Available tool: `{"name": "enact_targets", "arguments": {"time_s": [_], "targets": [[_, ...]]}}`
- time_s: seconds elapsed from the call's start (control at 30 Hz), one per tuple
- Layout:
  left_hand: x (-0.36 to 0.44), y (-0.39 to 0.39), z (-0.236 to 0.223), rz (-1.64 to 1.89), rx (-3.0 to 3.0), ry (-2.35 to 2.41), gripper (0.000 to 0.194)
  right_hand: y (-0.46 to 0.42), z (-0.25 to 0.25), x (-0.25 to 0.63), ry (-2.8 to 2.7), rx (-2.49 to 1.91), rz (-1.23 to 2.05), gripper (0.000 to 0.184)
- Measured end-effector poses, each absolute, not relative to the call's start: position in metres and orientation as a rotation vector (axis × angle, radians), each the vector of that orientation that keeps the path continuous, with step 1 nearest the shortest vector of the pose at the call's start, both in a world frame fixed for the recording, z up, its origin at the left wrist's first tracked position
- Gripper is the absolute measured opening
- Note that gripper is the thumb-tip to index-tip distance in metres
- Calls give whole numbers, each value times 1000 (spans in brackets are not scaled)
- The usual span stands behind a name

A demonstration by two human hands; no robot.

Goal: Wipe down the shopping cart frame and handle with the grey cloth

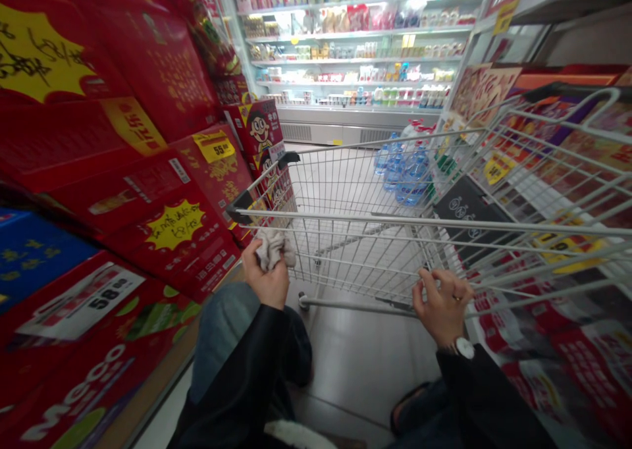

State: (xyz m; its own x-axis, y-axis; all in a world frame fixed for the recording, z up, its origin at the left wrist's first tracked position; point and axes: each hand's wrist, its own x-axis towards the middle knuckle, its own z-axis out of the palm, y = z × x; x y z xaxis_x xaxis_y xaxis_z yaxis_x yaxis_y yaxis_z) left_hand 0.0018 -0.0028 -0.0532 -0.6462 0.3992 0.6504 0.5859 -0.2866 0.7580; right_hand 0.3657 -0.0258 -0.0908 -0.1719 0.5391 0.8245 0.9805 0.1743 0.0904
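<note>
A wire shopping cart (pixel 345 220) stands sideways in front of me, its handle end to the right. Bunched in my left hand (pixel 266 281) is a crumpled greyish-white cloth (pixel 273 246), held against the wires at the cart's left corner. My right hand (pixel 442 301), with a watch (pixel 464 347) at the wrist, has its fingers curled at the lower wires of the cart's near side. Its fingertips seem to grip a wire there, though the exact contact is hard to see. A black plate with white symbols (pixel 471 212) is fixed on the cart's right part.
Stacked red gift boxes (pixel 192 166) with yellow price signs rise close on my left. Bottled water packs (pixel 407 169) stand on the floor beyond the cart. Packaged goods (pixel 582 357) line the right side. A lit refrigerated shelf unit (pixel 340 116) spans the back.
</note>
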Motion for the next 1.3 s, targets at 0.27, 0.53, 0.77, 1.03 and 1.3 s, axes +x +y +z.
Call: {"name": "enact_targets", "arguments": {"time_s": [0.27,0.53,0.77,1.03,1.3], "targets": [[67,-20,-50,-1981,-1540,-1557,40,-23,-94,363,-1769,-1465,-877,25],[11,2,-36,-2055,-1164,-1654,41,-27,-92,364,-1784,-1454,-823,30],[82,-19,-38,-1982,-1456,-1565,38,-27,-88,359,-1763,-1458,-803,28],[61,-17,-26,-1974,-1441,-1496,39,-30,-86,361,-1799,-1452,-811,29],[80,-23,-41,-2064,-1484,-1548,39,-33,-86,354,-1739,-1444,-691,38]]}}
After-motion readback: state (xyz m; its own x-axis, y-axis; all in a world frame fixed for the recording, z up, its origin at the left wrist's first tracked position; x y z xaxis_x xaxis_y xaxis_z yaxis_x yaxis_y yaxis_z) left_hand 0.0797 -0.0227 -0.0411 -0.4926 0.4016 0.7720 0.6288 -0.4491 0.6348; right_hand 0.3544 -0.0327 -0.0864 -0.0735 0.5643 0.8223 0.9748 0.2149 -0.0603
